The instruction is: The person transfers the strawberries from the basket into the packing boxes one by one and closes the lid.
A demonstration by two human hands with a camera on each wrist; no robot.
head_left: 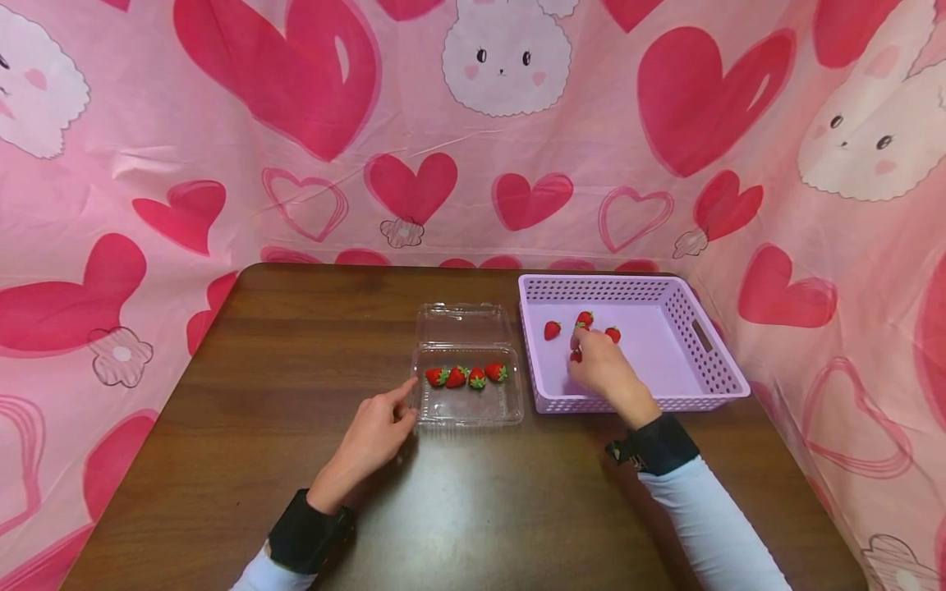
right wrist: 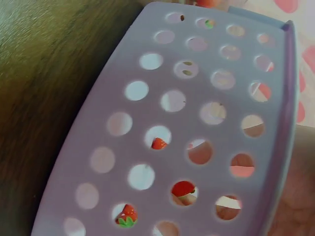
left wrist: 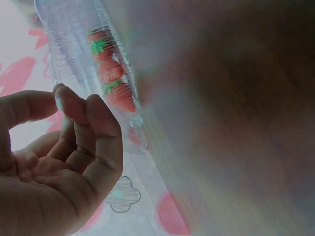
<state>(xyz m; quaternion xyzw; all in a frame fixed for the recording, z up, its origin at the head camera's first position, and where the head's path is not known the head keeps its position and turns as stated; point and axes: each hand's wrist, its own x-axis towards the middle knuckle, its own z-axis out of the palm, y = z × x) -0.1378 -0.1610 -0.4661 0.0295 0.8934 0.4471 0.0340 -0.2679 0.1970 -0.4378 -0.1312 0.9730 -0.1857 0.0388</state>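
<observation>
Strawberries (head_left: pixel 456 377): four lie in a row in the clear container (head_left: pixel 466 408); others sit loose in the lilac basket (head_left: pixel 665 361), grouped around the fingers there, some partly covered.
Right hand (head_left: pixel 602 365): reaches over the basket's near wall, fingertips down among the loose fruit and drawn fairly close together; I cannot tell whether they pinch a strawberry, as the basket's side blocks much of that wrist view.
Grip risk: a pinch on one fruit could knock its neighbour away, because they lie so close; a hold too near the tip could let it slip out, since the shape tapers.
Left hand (head_left: pixel 375 431): at the container's left edge, index finger reaching to it, the other fingers loosely bent; seems to steady it, grips nothing that I can make out.
Container risk: the thin plastic looks light, so a push from that finger could slide it along the table (head_left: pixel 296 328) into the basket just beside it.
Lid (head_left: pixel 461 324): laid back at the far side; a bump could tip it forward over the row.
Basket rim: fruit lifted too low could catch on it and drop.
</observation>
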